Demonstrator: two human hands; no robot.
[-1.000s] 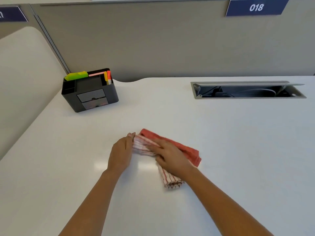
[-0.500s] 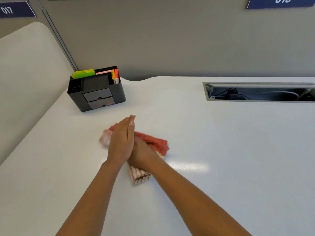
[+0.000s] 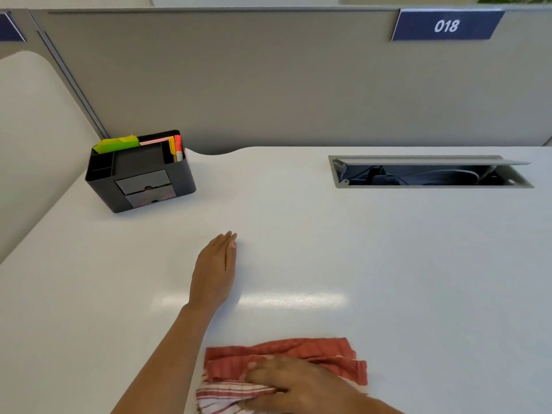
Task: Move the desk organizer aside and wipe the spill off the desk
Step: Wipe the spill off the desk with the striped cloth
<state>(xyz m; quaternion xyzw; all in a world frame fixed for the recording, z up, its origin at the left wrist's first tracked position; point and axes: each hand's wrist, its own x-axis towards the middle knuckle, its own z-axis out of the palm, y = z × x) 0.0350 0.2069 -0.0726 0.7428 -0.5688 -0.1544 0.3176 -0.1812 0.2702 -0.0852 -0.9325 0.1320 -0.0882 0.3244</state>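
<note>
A black desk organizer (image 3: 140, 174) with two small drawers, green and pink notes and an orange marker stands at the desk's far left corner. My left hand (image 3: 215, 270) hovers flat over the middle of the white desk (image 3: 388, 264), fingers straight and together, holding nothing. Near the front edge my right hand (image 3: 294, 383) presses down on a red and white striped cloth (image 3: 313, 354), fingers curled over its folds. No liquid is visible on the desk surface.
A grey cable tray (image 3: 430, 173) with its lid raised is sunk into the desk at the far right. A grey partition (image 3: 268, 85) with a blue "018" label (image 3: 446, 25) closes the back. A white side panel (image 3: 33, 130) bounds the left.
My right hand has dragged the cloth from the middle of the desk back toward the front edge. My left hand has come off the cloth and stayed out over the desk.
</note>
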